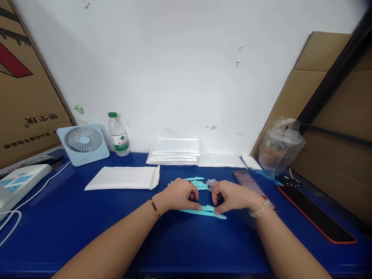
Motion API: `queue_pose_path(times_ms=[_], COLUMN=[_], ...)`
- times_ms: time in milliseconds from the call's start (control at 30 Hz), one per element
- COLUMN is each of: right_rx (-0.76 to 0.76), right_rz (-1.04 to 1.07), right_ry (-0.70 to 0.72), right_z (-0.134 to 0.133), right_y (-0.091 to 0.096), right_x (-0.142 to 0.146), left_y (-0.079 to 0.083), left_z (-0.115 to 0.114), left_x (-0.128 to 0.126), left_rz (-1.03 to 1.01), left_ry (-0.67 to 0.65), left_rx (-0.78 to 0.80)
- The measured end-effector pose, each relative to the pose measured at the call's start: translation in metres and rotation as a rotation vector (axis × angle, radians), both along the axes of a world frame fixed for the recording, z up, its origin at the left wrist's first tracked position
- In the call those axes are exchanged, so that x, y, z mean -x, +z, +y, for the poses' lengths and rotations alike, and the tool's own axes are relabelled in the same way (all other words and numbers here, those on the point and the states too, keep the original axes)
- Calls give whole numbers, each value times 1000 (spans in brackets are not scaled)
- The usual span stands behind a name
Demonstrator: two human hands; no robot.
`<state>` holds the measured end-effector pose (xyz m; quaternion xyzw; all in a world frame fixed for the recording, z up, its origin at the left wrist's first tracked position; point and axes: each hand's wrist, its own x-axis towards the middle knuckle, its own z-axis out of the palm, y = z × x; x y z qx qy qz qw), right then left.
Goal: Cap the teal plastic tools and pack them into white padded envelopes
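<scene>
Several slim turquoise plastic tools, shaped like eyebrow razors, are on the blue table. At the front lies a turquoise plastic tool (207, 213), apparently with another against it. My left hand (181, 195) has curled fingers, and its thumb presses on the left part of the front pieces. With thumb and bent fingers, my right hand (232, 196) pinches them near their right end. Just behind the hands is a loose pile of more turquoise tools (200, 184), partly hidden by my left fingers. Small translucent grey pieces (210, 182) sit beside that pile, behind my right hand.
A white padded envelope (119, 178) lies left; stacked envelopes (174, 149) stand against the wall. Back left are a blue fan (84, 141) and a water bottle (118, 135). To the right are a phone (250, 182), a red-edged phone (316, 215) and a bagged drink cup (280, 145).
</scene>
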<state>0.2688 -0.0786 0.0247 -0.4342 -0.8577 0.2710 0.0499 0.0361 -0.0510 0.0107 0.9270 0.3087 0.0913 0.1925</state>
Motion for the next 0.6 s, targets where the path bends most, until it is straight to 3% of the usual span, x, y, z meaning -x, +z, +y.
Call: queue_pose_path(times_ms=[267,500,600], right_rx=[-44,-126,-155], right_rz=[78,148,130], right_ry=[-53,-309,-260], right_z=[8,19,16], right_y=[-6,-9,-8], right_x=[-1,-16,-13], left_y=[-3,-3,-5], left_z=[7,27,27], left_x=[2,16,14], left_rz=[27,-5,-59], left_ry=[135,253,265], left_rx=[146,20,-36])
